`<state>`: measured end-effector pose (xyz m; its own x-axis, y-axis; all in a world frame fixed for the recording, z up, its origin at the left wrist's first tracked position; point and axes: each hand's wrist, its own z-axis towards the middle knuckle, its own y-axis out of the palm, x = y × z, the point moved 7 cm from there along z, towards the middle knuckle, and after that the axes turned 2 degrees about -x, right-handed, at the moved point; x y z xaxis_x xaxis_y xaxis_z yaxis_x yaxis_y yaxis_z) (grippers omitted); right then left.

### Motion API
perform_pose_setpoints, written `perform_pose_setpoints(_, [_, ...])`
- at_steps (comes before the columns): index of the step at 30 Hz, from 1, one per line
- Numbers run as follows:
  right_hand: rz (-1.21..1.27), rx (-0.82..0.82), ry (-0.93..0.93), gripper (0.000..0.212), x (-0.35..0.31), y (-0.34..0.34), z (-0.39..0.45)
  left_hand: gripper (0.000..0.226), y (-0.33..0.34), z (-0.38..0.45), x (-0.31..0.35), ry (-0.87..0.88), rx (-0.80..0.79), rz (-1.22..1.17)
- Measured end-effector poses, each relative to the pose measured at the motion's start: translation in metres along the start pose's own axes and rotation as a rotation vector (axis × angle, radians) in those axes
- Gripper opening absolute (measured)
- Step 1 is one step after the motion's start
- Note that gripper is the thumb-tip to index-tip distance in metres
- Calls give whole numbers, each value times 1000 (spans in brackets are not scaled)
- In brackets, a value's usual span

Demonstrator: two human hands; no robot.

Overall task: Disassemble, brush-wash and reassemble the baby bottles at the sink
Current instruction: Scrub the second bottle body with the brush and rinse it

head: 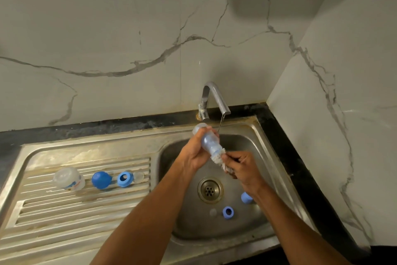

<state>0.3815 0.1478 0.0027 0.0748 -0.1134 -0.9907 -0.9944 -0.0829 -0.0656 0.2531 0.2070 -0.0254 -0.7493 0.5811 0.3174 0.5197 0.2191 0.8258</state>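
— What's on your left?

— On the ribbed steel draining board [64, 206], a clear plastic bottle body [69, 179] lies on its side. Beside it I see a round blue cap [101, 180], then a blue screw ring [124, 179] with a clear teat [138, 176] just beside it.

— And your hands?

— My left hand [193, 153] is over the steel sink basin [247, 142]; its fingers wrap a translucent bluish baby bottle [209, 141], tilted, mouth toward my right. My right hand [242, 170] pinches the white bristle brush [221, 160] at the bottle's mouth, fingers curled round it.

— Anything in the basin?

— Near the round metal drain [210, 189] lie a second clear teat [213, 212], a second blue ring [228, 212] and a blue cap [246, 197] by my right wrist. A thin stream falls from the chrome tap [214, 97].
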Motion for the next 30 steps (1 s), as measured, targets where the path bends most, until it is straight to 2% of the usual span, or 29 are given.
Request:
perform_pose_setpoints(3, [-24, -28, 11, 17, -1, -7, -7, 83, -1, -2, 15, 39, 39, 168])
perform_pose_setpoints(4, [-40, -52, 29, 17, -3, -9, -8, 83, -6, -1, 21, 40, 80, 245])
perform_pose_setpoints(6, [-82, -125, 83, 18, -4, -6, -8, 74, -13, -3, 23, 23, 150, 337])
perform_pose_setpoints(8, [-159, -168, 126, 25, -4, 2, -3, 74, -17, -3, 23, 32, 167, 346])
perform_pose_setpoints(11, [-299, -28, 220, 29, 6, -5, 3, 69, -19, -6, 31, 85, 145, 298])
perform_pose_setpoints(13, [-394, 64, 270, 14, 12, -13, 0, 70, -18, -8, 31, 90, 117, 257])
perform_pose_setpoints(14, [-438, 68, 266, 10, 13, -11, 0, 65, -15, -9, 29, 85, 103, 246])
perform_pose_setpoints(16, [-559, 79, 167, 25, 11, -3, 1, 38, -1, -11, 26, 86, 91, 266])
perform_pose_setpoints(17, [-598, 86, 109, 28, 5, 2, 1, 33, 4, -9, 24, 84, 103, 273])
perform_pose_setpoints(18, [-588, 81, 68, 28, 0, 6, 1, 36, 7, -8, 24, 78, 129, 303])
perform_pose_setpoints(20, [-389, 23, 38, 26, -4, 9, -5, 39, 9, -10, 27, 65, 167, 296])
perform_pose_setpoints(23, [-176, -34, 2, 24, -4, -5, -21, 50, -1, -10, 40, 62, 142, 52])
perform_pose_setpoints(27, [-109, -15, -22, 24, -4, -8, -15, 62, 15, -14, 19, 60, 113, 142])
perform_pose_setpoints(30, [-57, -10, -28, 25, -9, -6, -18, 66, 21, -13, 20, 87, 91, 107])
